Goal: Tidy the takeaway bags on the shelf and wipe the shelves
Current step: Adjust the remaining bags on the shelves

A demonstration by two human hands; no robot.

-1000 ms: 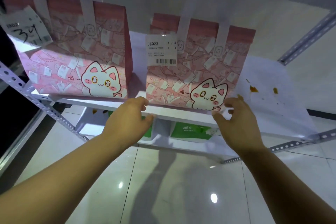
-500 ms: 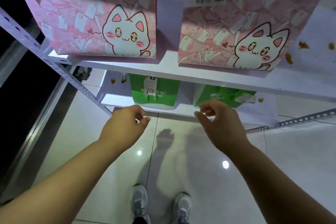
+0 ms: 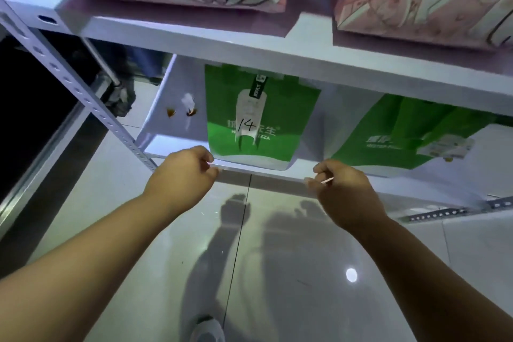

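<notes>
Green takeaway bags upright on lower shelf

Head camera looks steeply down, close to the lower shelf.

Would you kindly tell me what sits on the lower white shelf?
On the lower white shelf stand two green paper bags, one marked 14 and one tilted, plus brown crumbs at left. The upper shelf hides the rear.
</notes>
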